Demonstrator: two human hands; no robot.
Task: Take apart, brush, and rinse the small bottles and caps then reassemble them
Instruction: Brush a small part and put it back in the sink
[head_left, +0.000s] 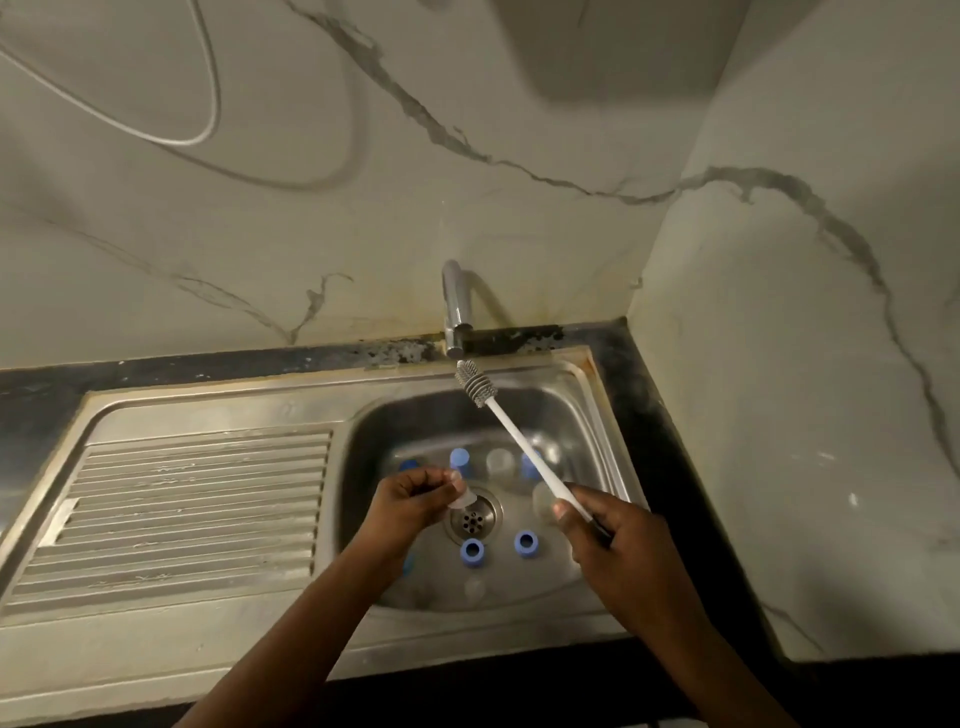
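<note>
Steel sink (358, 431), dull brushed metal, rounded rectangular basin, with a ribbed drainboard (197, 499) to its left. Round perforated drain (472, 517) in the basin floor. Chrome faucet (454, 312), a bent tube, at the back edge. Marble-look wall (519, 130) with grey veins; black speckled counter (670, 467) around the sink.

Right hand (608, 540) has its fingers curled round the lower end of the brush (522, 444), thumb on top of the handle. The brush has a thin straight white handle and a grey ribbed cylindrical head. Its long axis runs diagonally, head up and left, ending just below the faucet outlet.

Left hand (415, 499) pinches a small clear bottle (462, 500) in curled fingertips, just above the drain. The bottle is translucent plastic and blurred; its exposed end sticks out to the right and down. Which end is the mouth I cannot tell. The bottle sits left of the right hand and below the brush handle, apart from both.

On the basin floor are two blue open-topped ring-shaped caps (471, 552), near side of the drain, between the wrists. On the far side stands a blue-capped bottle (460, 461), and a clear one (500, 462) is beside it. Another clear bottle (543, 501) lies just left of the right thumb.
</note>
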